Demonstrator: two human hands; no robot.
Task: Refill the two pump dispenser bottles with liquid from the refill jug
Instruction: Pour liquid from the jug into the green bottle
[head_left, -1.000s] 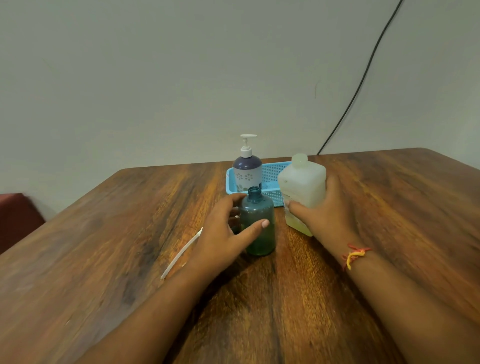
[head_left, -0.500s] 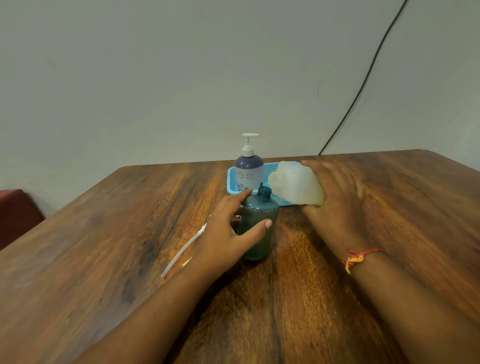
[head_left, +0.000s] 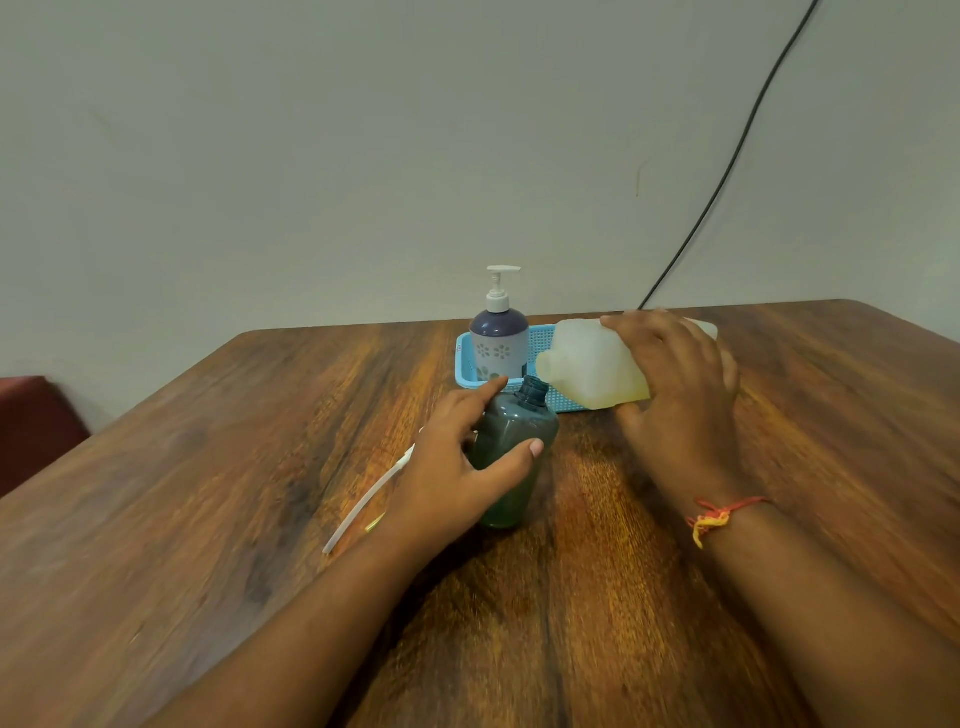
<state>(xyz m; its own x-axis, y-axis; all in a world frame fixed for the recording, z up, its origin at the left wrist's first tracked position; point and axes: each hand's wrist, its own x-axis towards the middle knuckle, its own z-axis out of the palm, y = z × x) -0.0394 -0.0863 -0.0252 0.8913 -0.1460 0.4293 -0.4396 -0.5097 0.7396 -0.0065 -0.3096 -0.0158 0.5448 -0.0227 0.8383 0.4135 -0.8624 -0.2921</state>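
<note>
A dark green bottle stands on the table with its pump off and its neck open. My left hand wraps around its left side and holds it. My right hand grips a translucent white refill jug, tipped on its side with the spout pointing left, just above and right of the green bottle's neck. Yellowish liquid lies along the jug's lower side. A purple and white pump bottle stands upright in a blue basket behind them. The removed pump with its white tube lies left of my left hand.
The wooden table stretches wide to both sides. A black cable runs down the wall at the back right. A dark red seat shows beyond the table's left edge.
My right hand lifted the jug off the table and tipped it from upright onto its side, spout toward the green bottle's neck. My left hand kept hold of the green bottle.
</note>
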